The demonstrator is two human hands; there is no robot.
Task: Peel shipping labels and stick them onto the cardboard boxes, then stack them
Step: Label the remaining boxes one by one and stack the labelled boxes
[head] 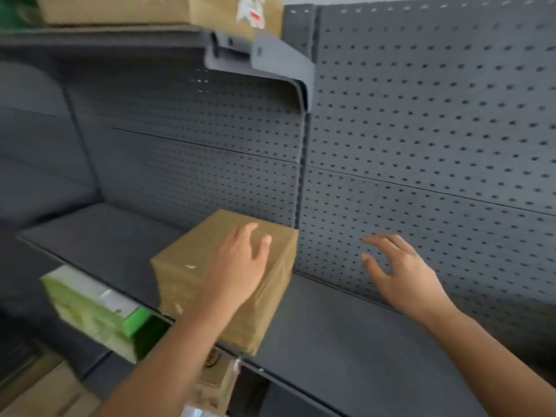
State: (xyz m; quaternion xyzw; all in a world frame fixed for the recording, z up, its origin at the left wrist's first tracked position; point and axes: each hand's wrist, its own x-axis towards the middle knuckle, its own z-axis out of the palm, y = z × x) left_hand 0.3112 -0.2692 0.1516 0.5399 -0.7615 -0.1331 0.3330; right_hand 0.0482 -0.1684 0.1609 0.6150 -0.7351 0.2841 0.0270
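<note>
Head view: a tape-wrapped cardboard box (186, 266) stands on a dark grey shelf (346, 341) in the lower middle of the frame, its near corner at the shelf's front edge. The person's left hand (240, 266) lies flat on the top of the box near its right edge, fingers straight and slightly spread, gripping nothing. The right hand (403, 278) hovers at the lower right, apart from the box and in front of the perforated back panel (421, 115) — its fingers are fanned wide and it holds nothing.

In the upper left, a second cardboard box (120, 9) sits on a higher shelf, with a blurred white and red label (252, 10) on its right end. At the lower left a green and white carton (96, 308) is smeared by motion blur. Under the shelf's front edge, bottom centre, a further brown box (215, 377) shows only in part — its markings cannot be read.
</note>
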